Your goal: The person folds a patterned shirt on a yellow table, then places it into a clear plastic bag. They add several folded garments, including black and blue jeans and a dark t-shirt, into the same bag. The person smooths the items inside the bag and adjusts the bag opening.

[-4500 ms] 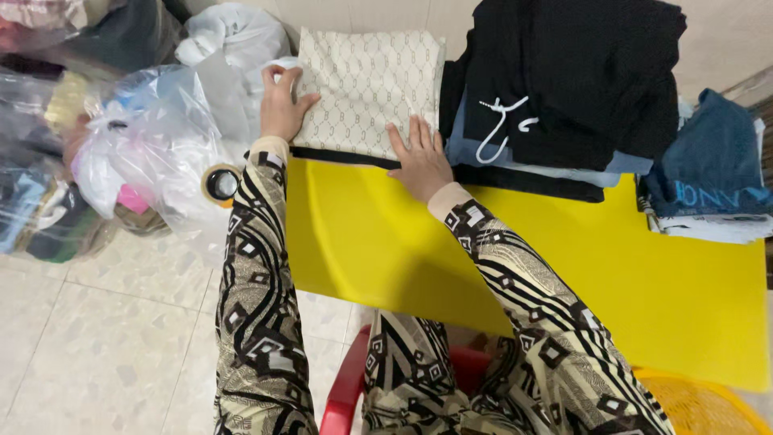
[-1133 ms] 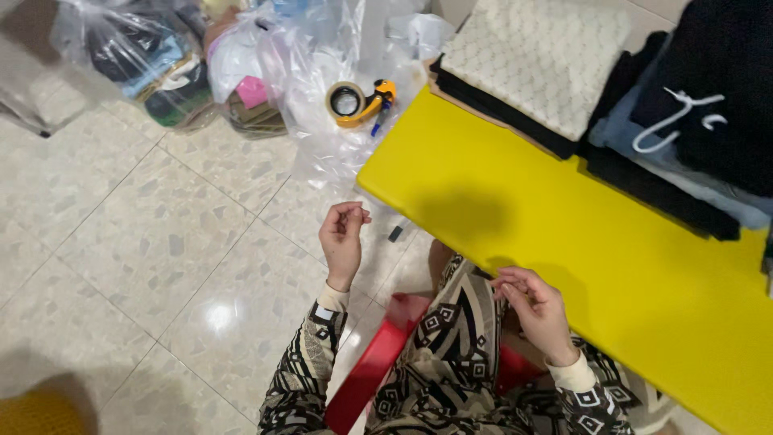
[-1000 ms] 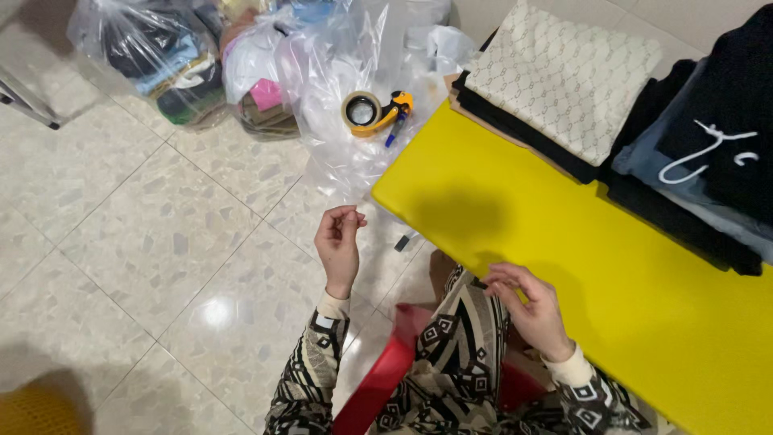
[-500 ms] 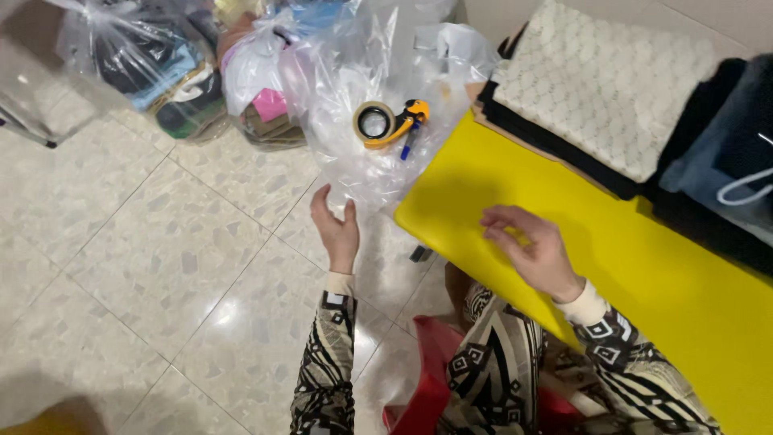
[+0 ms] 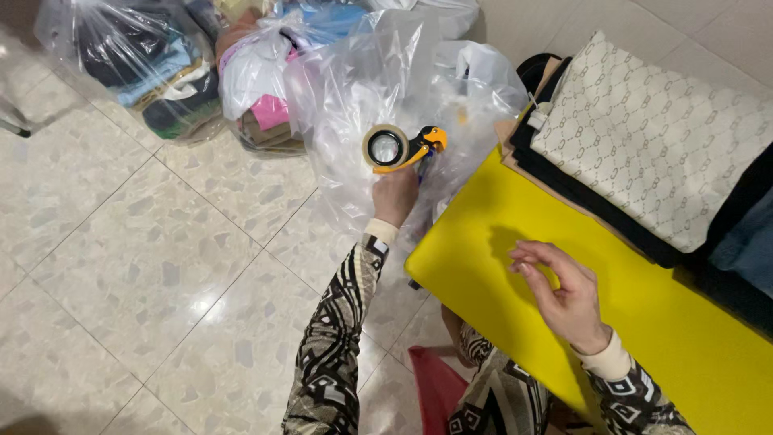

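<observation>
My left hand [image 5: 394, 196] reaches out over the floor to a tape dispenser [image 5: 396, 147], an orange holder with a roll of clear tape, which rests on a heap of clear plastic bags [image 5: 346, 89]. The fingers touch the dispenser's underside; whether they grip it is hidden. My right hand [image 5: 566, 292] hovers over the near left part of the yellow table [image 5: 668, 338], fingers loosely curled and apart, holding nothing.
A cream patterned folded cloth [image 5: 652, 133] lies on black garments [image 5: 568, 189] at the table's far side, with blue cloth [image 5: 749, 242] beside it. Clear bags of clothes [image 5: 153, 72] stand on the tiled floor [image 5: 121, 266]. A red seat [image 5: 435, 387] is under me.
My left hand has stretched forward from the open floor up to the tape dispenser. My right hand stays above the yellow table, drawn slightly back toward me. The view has swung left.
</observation>
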